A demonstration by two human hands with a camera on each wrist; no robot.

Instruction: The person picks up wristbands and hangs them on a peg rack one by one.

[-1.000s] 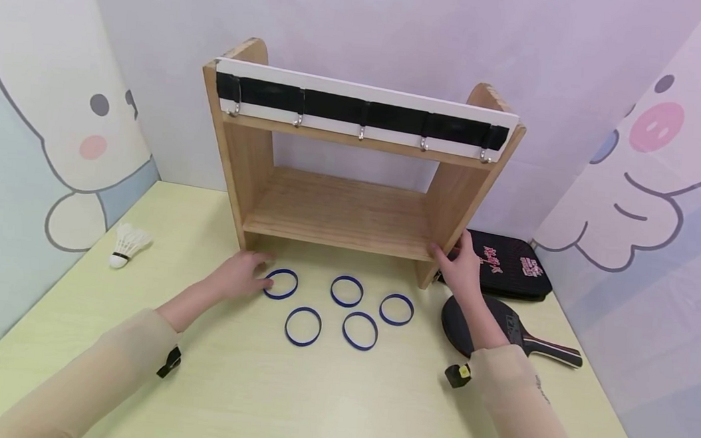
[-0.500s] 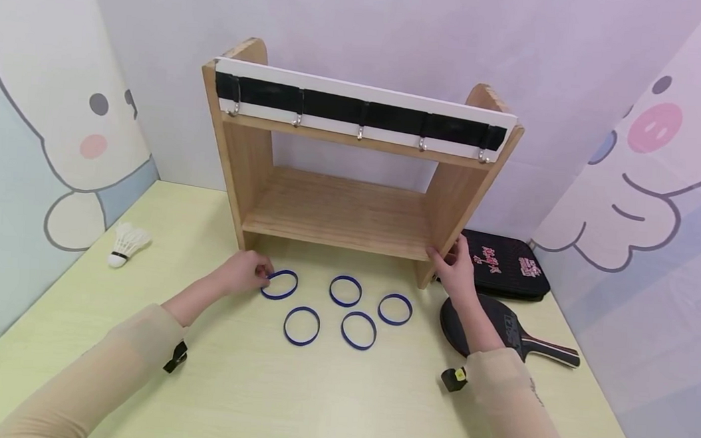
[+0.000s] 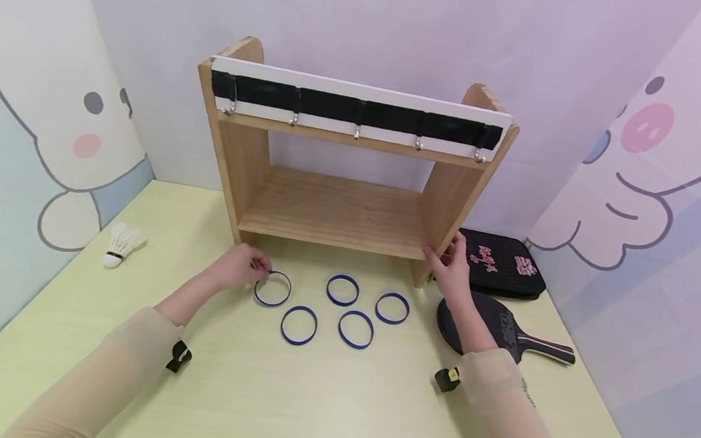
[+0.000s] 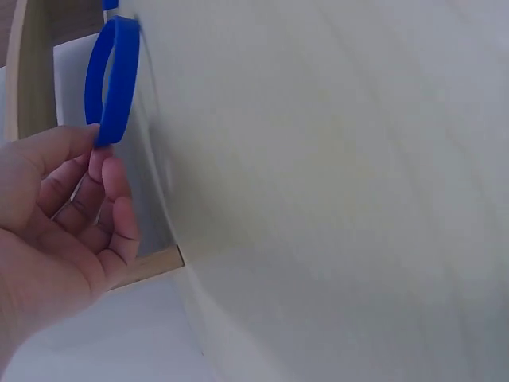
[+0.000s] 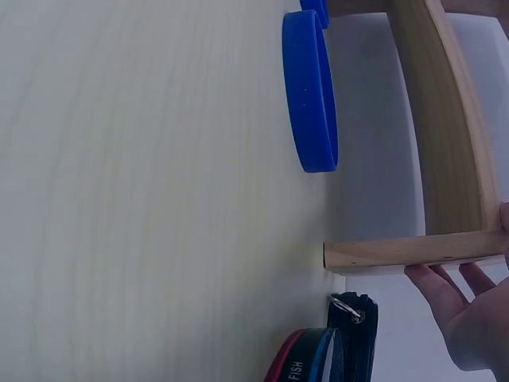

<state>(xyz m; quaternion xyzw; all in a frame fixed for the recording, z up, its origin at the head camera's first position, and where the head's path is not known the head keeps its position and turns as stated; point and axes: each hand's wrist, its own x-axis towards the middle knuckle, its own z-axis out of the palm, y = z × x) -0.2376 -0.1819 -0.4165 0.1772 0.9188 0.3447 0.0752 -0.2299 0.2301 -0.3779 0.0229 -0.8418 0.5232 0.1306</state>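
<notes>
My left hand [image 3: 239,267] pinches a blue wristband [image 4: 123,83] at its edge between thumb and fingers. In the left wrist view that band stands up from the fingertips, tilted. My right hand [image 3: 452,272] grips the lower right side panel of a wooden shelf [image 3: 333,211]; in the right wrist view its fingers [image 5: 437,293] lie along the panel's outer face. Several more blue wristbands lie flat on the table in front of the shelf, among them a front left one [image 3: 297,344] and a right one [image 3: 391,322].
Across the shelf's top front runs a white board with a black strip and several metal hooks [image 3: 357,134]. A shuttlecock [image 3: 122,244] lies at the left. At the right are a black zipped case [image 3: 501,263] and a table tennis bat [image 3: 503,329].
My left fingers have closed on the left wristband, and its near part has lifted and shifted slightly left. My right hand stays at the shelf's side panel.
</notes>
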